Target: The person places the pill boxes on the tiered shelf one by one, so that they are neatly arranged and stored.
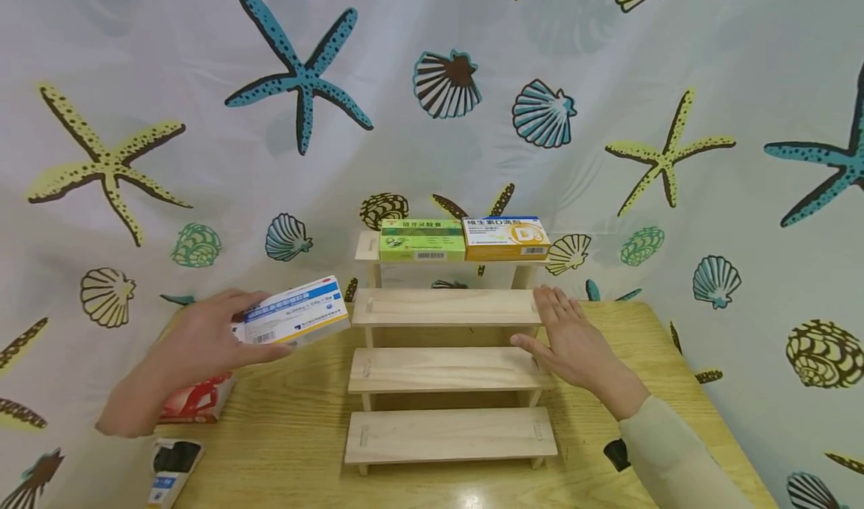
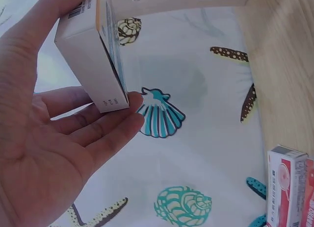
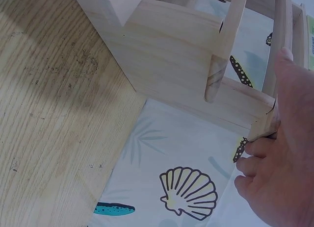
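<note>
Head view: a green cardboard box [image 1: 422, 241] and a white-and-orange box [image 1: 496, 237] top the pale wooden four-step rack [image 1: 451, 435]; just left of it, your left hand [image 1: 205, 338] grips a white-and-blue cardboard box [image 1: 300, 312]. Left wrist: a red-and-white carton [image 2: 285, 188] sits well apart. Right wrist: your straight-fingered right hand [image 3: 289, 158] touches the rack's end.

Soft, bright light leaves glare low on the table [image 1: 283, 441], while the wrist views look dimmer

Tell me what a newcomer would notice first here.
Probably the starfish and shells on the curtain behind everything. Next, the green box and orange-white box side by side atop the wooden stand, then the white box held in the left hand, left of the stand.
</note>
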`<state>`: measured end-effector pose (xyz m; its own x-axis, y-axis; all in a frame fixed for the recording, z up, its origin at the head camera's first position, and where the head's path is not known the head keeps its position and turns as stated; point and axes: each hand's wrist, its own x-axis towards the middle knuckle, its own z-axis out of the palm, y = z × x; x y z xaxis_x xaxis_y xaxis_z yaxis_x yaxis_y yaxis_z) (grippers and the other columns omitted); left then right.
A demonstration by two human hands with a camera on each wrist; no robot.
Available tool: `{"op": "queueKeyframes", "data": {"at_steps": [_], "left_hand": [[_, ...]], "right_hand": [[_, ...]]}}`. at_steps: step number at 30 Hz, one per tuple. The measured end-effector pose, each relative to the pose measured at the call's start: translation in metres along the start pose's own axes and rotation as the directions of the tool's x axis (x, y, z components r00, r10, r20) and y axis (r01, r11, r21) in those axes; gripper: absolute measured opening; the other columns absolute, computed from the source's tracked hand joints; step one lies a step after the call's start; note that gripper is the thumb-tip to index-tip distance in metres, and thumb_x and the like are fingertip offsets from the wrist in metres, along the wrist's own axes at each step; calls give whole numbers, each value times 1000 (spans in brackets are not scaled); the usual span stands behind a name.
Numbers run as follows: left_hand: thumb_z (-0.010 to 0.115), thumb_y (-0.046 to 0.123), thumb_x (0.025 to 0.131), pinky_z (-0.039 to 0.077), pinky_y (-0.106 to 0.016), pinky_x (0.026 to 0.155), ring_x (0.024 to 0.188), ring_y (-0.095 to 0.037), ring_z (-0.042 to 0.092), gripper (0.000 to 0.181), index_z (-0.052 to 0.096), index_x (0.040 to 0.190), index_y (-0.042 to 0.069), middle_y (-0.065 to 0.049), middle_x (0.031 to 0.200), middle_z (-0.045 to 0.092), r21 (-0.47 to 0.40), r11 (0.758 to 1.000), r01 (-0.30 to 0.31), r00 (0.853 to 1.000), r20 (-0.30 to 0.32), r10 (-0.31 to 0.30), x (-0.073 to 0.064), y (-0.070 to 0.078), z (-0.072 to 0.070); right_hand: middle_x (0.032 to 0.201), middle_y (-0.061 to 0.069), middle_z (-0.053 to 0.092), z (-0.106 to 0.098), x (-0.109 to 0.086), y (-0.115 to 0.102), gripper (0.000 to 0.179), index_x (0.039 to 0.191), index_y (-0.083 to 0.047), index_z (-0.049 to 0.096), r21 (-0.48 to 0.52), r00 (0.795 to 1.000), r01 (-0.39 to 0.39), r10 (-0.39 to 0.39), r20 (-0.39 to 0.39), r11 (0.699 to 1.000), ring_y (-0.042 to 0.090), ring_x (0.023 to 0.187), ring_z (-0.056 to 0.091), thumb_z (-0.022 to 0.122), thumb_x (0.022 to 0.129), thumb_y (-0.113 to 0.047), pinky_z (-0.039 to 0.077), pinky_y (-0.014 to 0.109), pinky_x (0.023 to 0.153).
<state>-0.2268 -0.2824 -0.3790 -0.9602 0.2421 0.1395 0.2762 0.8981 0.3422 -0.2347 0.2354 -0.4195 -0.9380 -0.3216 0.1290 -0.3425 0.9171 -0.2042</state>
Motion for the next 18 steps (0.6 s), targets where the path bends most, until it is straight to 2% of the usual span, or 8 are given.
{"op": "queueKeyframes", "data": {"at_steps": [6, 9, 12, 18], "left_hand": [[83, 72, 76, 50, -36, 76, 103, -32, 62, 105, 55, 151, 3, -20, 135, 63, -19, 999, -44, 999, -8, 44, -1, 17, -3], [84, 69, 78, 49, -36, 77, 106, -33, 62, 103, 54, 151, 3, -19, 137, 61, -57, 997, -53, 999, -4, 53, 0, 25, -2], [83, 69, 79, 51, -41, 80, 108, -34, 61, 103, 53, 152, 3, -19, 140, 59, -73, 996, -52, 999, 8, 53, 0, 35, -2], [83, 70, 78, 53, -44, 84, 107, -31, 61, 102, 55, 150, 3, -18, 140, 60, -75, 993, -96, 995, 2, 96, 6, 46, 7]], "right_hand": [[170, 30, 23, 1, 0, 1, 95, 164, 8, 19, 4, 1000, 1, -1, 2, 1000, 48, 160, 20, 57, 105, -57, 20, 63, 128], [170, 30, 24, 1, 0, 0, 95, 164, 8, 20, 2, 1000, 0, 0, 1, 1000, 49, 159, 21, 57, 105, -56, 21, 63, 128], [171, 30, 23, 1, 1, 0, 95, 164, 8, 19, 4, 1000, -4, 4, 4, 1000, 48, 160, 20, 57, 105, -57, 20, 63, 129], [171, 29, 22, 1, 1, 0, 96, 165, 7, 19, 11, 1000, -4, 4, 5, 1000, 48, 160, 19, 57, 105, -56, 20, 63, 129]]}}
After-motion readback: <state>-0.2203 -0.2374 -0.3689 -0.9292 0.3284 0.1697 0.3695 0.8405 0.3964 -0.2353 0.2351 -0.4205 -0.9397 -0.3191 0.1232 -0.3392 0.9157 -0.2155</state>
